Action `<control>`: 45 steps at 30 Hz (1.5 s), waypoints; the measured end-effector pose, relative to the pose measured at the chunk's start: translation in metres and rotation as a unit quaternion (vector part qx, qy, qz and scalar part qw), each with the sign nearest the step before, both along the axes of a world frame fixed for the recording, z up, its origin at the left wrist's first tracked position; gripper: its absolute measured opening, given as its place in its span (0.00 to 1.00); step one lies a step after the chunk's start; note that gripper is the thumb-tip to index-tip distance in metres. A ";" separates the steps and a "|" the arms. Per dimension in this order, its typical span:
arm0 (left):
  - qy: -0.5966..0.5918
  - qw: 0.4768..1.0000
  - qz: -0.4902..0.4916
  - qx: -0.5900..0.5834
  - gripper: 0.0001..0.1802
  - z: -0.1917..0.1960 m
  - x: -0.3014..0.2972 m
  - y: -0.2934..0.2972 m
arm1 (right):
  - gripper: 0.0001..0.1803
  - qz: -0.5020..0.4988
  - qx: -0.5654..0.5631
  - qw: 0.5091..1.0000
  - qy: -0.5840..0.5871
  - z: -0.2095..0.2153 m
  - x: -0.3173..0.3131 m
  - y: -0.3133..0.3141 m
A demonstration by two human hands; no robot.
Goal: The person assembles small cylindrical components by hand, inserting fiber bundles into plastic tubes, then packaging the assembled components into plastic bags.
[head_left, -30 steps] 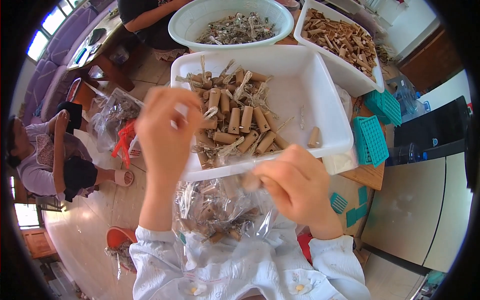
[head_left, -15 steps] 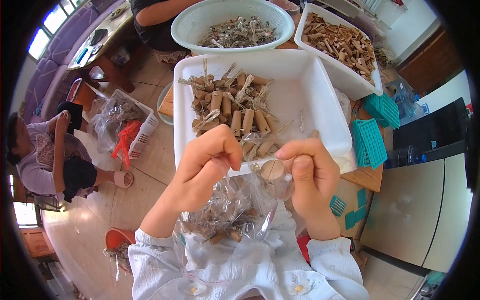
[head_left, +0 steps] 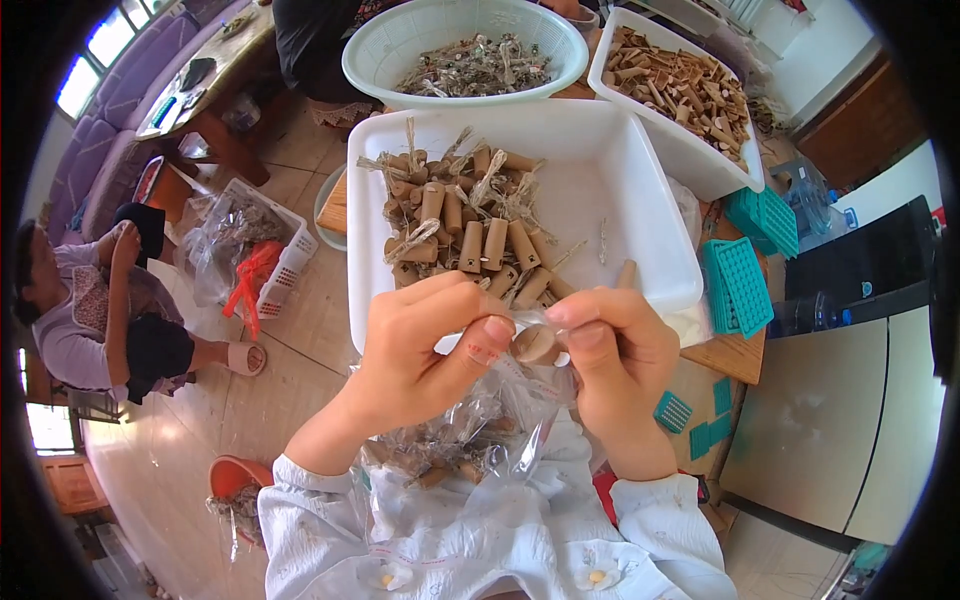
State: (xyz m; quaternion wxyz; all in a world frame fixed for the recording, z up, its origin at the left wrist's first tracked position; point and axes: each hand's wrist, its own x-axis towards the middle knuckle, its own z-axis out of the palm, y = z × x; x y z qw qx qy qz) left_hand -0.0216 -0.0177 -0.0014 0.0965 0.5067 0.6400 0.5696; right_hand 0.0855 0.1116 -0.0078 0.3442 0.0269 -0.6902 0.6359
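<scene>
My left hand [head_left: 425,350] and my right hand [head_left: 615,370] meet above my lap, thumb and forefinger of each pinched on a small clear plastic bag [head_left: 522,318]. A brown cylinder [head_left: 537,345] with a slit across its round end shows between them; it appears to be inside that bag. Below my hands, a large clear plastic bag [head_left: 480,425] with several more cylinders and straw-coloured strands lies on my lap. Just beyond, a white tray [head_left: 630,200] bears a heap of brown cylinders [head_left: 470,245], several tied with twine. My fingertips hide part of the small bag.
Past the tray stand a pale green basin [head_left: 365,60] of wrapped pieces and a white bin [head_left: 670,155] of brown pieces. Teal perforated racks [head_left: 738,288] sit at the right. On the left, a person [head_left: 95,310] sits near a white basket [head_left: 292,255]; an orange bucket [head_left: 235,475] is on the floor.
My left hand has moved right, close to my right hand, its thumb now at the small bag. The cylinder has tilted and shifted slightly left. A person's arm beyond the tray has moved away.
</scene>
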 end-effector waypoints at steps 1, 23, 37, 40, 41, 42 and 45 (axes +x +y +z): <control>0.054 0.998 0.032 0.021 0.04 0.000 0.003 0.002 | 0.07 -0.001 -0.035 0.999 -0.010 0.001 0.001 -0.001; -0.248 0.945 -0.049 0.207 0.14 -0.002 0.006 -0.003 | 0.21 0.100 -0.195 0.975 0.040 -0.008 -0.012 0.011; -0.437 0.891 -0.010 0.125 0.11 -0.009 0.005 0.005 | 0.11 -0.014 -0.168 0.981 0.098 -0.019 -0.013 0.007; -0.446 0.885 -0.037 0.129 0.10 -0.012 0.003 0.002 | 0.08 -0.005 -0.269 0.961 0.054 -0.012 -0.016 0.003; -0.437 0.888 -0.042 0.138 0.09 -0.011 0.004 0.001 | 0.08 -0.006 -0.269 0.962 0.054 -0.010 -0.017 0.002; -0.428 0.891 -0.046 0.146 0.09 -0.011 0.004 -0.001 | 0.07 0.008 -0.284 0.958 0.051 -0.009 -0.017 0.002; -0.423 0.857 -0.109 0.273 0.08 -0.023 0.003 -0.003 | 0.06 0.019 -0.291 0.956 0.039 -0.009 -0.019 -0.002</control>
